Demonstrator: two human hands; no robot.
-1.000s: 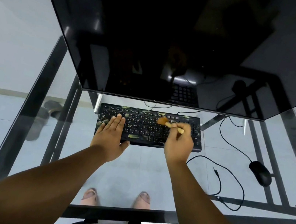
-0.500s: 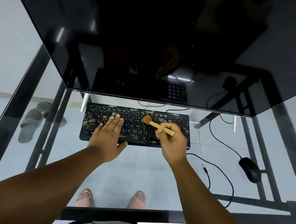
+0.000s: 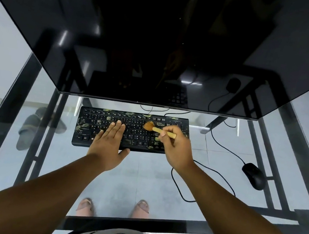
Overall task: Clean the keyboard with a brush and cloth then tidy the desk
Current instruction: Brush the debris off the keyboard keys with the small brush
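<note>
A black keyboard [image 3: 87,126] with yellowish smears on its keys lies on the glass desk [image 3: 140,175] just below the monitor. My left hand [image 3: 110,142] rests flat on the keyboard's middle, fingers together and pointing away. My right hand [image 3: 177,146] grips the wooden handle of a small brush [image 3: 153,127]. Its orange bristles touch the keys right of centre, in the upper rows. No cloth is in view.
A large dark monitor [image 3: 160,47] overhangs the far half of the desk. A black wired mouse [image 3: 253,176] sits at the right, its cable [image 3: 177,183] looping near my right wrist. Slippers [image 3: 30,129] and my feet show through the glass.
The brush has swept left and then back right across the upper key rows. My left hand has stayed flat on the keyboard. The camera view shifted slightly.
</note>
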